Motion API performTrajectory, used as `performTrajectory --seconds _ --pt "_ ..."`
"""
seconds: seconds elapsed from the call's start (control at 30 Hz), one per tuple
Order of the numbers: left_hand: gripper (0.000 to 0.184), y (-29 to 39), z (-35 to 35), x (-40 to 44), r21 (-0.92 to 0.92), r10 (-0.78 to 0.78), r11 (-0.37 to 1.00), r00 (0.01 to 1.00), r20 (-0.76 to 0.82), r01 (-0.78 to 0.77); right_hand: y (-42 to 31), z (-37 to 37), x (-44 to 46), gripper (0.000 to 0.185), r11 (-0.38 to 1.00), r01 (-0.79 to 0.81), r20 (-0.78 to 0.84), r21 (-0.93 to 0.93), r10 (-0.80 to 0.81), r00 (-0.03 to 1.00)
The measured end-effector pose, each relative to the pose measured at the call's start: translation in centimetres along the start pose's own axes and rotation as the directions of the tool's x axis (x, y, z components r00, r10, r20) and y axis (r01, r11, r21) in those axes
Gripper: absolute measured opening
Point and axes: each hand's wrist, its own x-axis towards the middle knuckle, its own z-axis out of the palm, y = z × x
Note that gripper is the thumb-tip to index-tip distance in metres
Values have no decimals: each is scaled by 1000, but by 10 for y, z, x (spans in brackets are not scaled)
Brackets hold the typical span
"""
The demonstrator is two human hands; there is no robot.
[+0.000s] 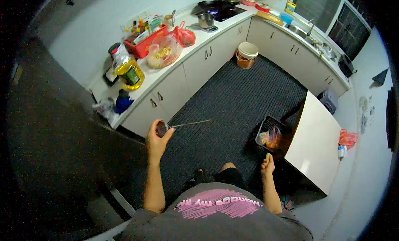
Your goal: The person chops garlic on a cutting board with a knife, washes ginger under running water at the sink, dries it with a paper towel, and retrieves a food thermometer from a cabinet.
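My left hand (157, 142) is closed around the round dark head of what looks like a probe thermometer (191, 124). Its long thin metal stem points right, above the dark floor. In my right hand (268, 165) a small pale yellow-green piece (267, 156) is pinched between thumb and fingers; its kind is too small to tell. Just beyond that hand, a black basket (262, 126) on the floor holds a plastic bag (272, 138) with orange and yellow contents. The hands are well apart.
Along the left counter (193, 43) stand an oil bottle (129, 75), a red basket (143, 46), plastic bags and a steel pot (206, 20) on a scale. A white bucket (247, 50) stands on the floor. A white table (318, 145) is at right; a sink (297, 31) lies beyond.
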Motion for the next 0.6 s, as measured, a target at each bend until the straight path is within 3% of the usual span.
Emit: performTrajectory --seconds 0.03,0.1,0.13,0.17,0.23,0.33,0.37,0.5,0.53,0.57,0.6 --pt "43 -2 19 22 -69 -11 998 1000 15 12 -6 -2 -2 31 998 44 28 45 -45 999" --pt "43 2 55 70 -120 10 993 997 72 -1 -8 1 7 34 989 121 -66 83 -115 991" --pt "42 2 74 90 -140 10 990 994 108 6 -16 10 0 37 999 32 -189 -18 -35 981" --pt "42 1 93 108 -167 14 986 993 118 6 -5 -3 27 39 997 70 -161 22 -66 985" --pt "42 6 125 140 -156 46 987 990 132 -25 -1 -9 62 35 983 19 -162 183 11 987" --pt "42 4 175 193 -167 42 986 993 112 -23 -27 42 98 28 887 -125 -170 444 221 961" --pt "42 6 187 211 -140 7 990 993 115 9 -26 43 142 23 865 -224 -51 449 276 960" --pt "42 14 229 297 -39 43 998 999 12 -42 -98 166 242 27 928 -129 169 349 73 983" --pt "43 21 239 319 -8 71 997 997 -21 -71 -125 197 274 30 917 -279 420 285 142 896" --pt "44 30 246 340 -97 -9 995 1000 -4 9 -155 245 282 33 982 -131 322 133 83 943" --pt "44 36 253 357 -77 13 997 999 -34 -16 -177 284 305 36 998 -65 220 2 63 973"
